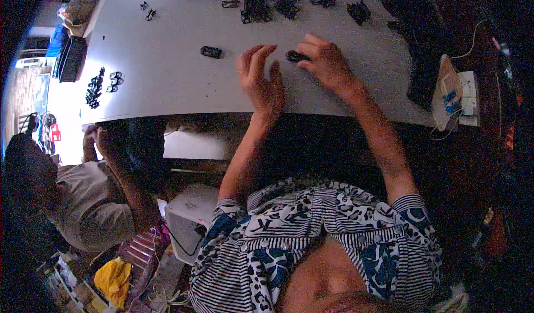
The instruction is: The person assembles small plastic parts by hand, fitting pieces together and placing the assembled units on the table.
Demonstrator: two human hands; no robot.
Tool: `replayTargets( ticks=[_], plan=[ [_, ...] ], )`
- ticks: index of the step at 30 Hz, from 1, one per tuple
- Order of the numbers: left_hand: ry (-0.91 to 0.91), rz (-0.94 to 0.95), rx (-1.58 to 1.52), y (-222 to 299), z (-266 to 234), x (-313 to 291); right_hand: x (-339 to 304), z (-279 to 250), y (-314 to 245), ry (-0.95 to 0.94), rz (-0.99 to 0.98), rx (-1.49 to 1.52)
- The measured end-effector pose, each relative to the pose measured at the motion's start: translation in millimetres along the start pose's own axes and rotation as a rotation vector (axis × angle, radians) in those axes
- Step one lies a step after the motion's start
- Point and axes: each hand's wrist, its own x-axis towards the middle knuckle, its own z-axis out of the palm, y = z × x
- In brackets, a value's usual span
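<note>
Over the white table [167, 68], my right hand [328, 62] pinches a small black oblong piece [293, 56] between thumb and fingers, just above or on the tabletop. My left hand [260, 82] hovers a little to the left, fingers raised and apart, with nothing visible in it. Left of that hand lies another black oblong piece [211, 52], apart from both hands. The exact kind of these pieces is too blurred to tell.
Heaps of black pieces [272, 1] lie along the far side, with a small black cluster [359, 12] to their right. A black row [94, 89] sits at the left. A seated person [94, 201] is at the left edge; a power strip [469, 93] is at the right.
</note>
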Motion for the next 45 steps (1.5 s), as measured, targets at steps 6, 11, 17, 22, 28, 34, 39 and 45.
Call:
replayTargets(
  ticks=[6,11,17,22,28,34,39,45],
  plan=[
    [0.332,0.193,0.168,22.9,-13.8,-5.3,51.3,66.9,-25.4,0.118,-0.053,0.141],
    [0.19,0.155,0.183,19.9,-22.0,11.1,59.1,33.4,0.9,0.12,0.032,0.176],
    [-0.142,0.145,0.199,20.6,15.6,53.4,19.4,-43.3,99.0,0.29,0.27,-0.234],
    [-0.197,0.35,0.364,-2.8,77.1,99.7,0.8,-44.6,113.5,0.302,0.425,-0.236],
    [-0.386,0.587,0.55,-62.4,119.2,121.4,-7.7,-44.7,95.0,0.334,0.392,-0.116],
    [-0.379,0.412,0.395,-39.1,102.1,115.2,-17.5,-32.2,105.5,0.446,0.391,-0.237],
    [-0.281,0.213,0.142,-29.6,93.8,115.3,-9.1,-34.8,100.9,0.512,0.376,-0.132],
    [-0.618,-0.44,-0.856,-20.1,68.1,106.2,-4.0,-26.0,107.5,0.629,0.357,0.257]
  ],
)
